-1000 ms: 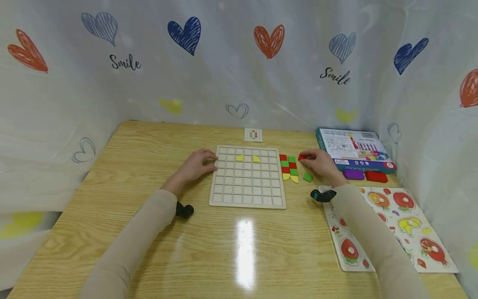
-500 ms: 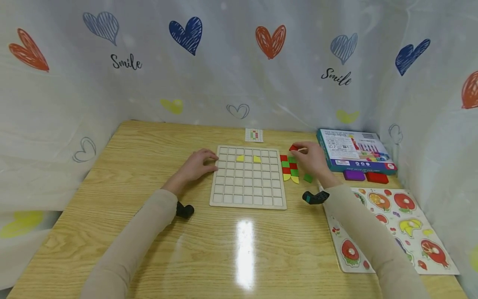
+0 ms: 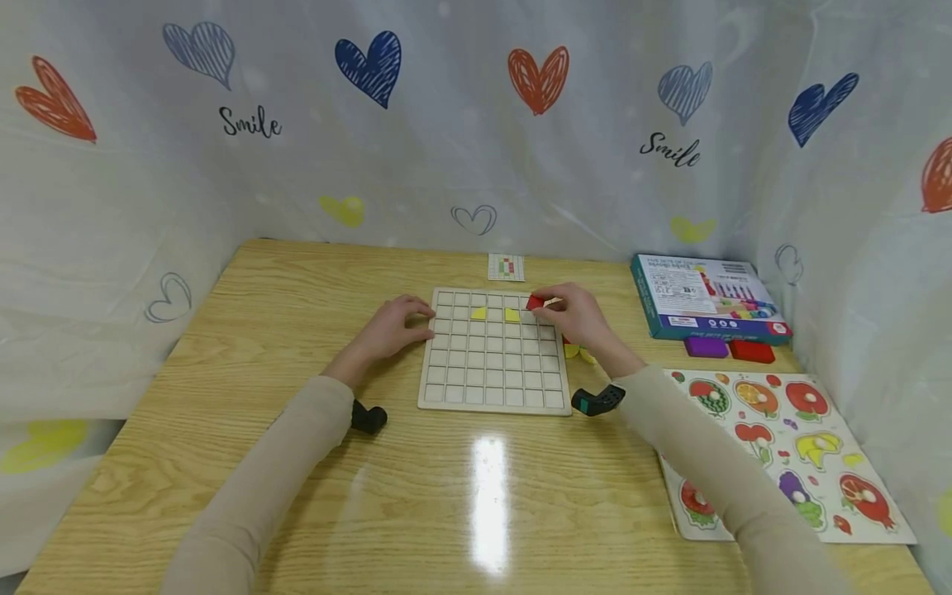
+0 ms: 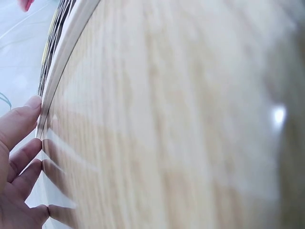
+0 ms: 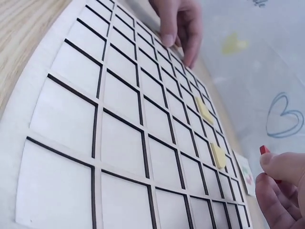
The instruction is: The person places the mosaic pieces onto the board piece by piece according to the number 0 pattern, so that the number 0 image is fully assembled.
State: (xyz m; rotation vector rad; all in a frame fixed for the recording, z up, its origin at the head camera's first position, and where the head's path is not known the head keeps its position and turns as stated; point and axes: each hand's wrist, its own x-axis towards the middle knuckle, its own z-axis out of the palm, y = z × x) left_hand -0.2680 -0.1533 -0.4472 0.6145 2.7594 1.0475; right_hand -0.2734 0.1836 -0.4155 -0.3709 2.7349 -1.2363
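A pale wooden grid board (image 3: 494, 376) lies mid-table. Two yellow pieces with one curved side sit in its upper cells, the left yellow piece (image 3: 479, 314) and the right yellow piece (image 3: 512, 316). My left hand (image 3: 394, 327) rests its fingertips along the board's left edge; the left wrist view (image 4: 21, 167) has thumb and fingers at that rim. Between thumb and fingers my right hand (image 3: 580, 318) pinches a small red tile (image 3: 534, 302) over the board's upper right cells. The right wrist view shows only the end of this red tile (image 5: 263, 150).
Beyond the board lies a small pattern card (image 3: 506, 267). Yellow pieces (image 3: 571, 350) and other tiles at the board's right are mostly covered by the right arm. A box (image 3: 710, 297), a purple block (image 3: 705, 347), a red block (image 3: 753, 351) and a fruit puzzle board (image 3: 811, 496) stand right.
My right hand has lifted the red tile from the table at right and carried it left over the board. My left hand has stayed at the board's edge.
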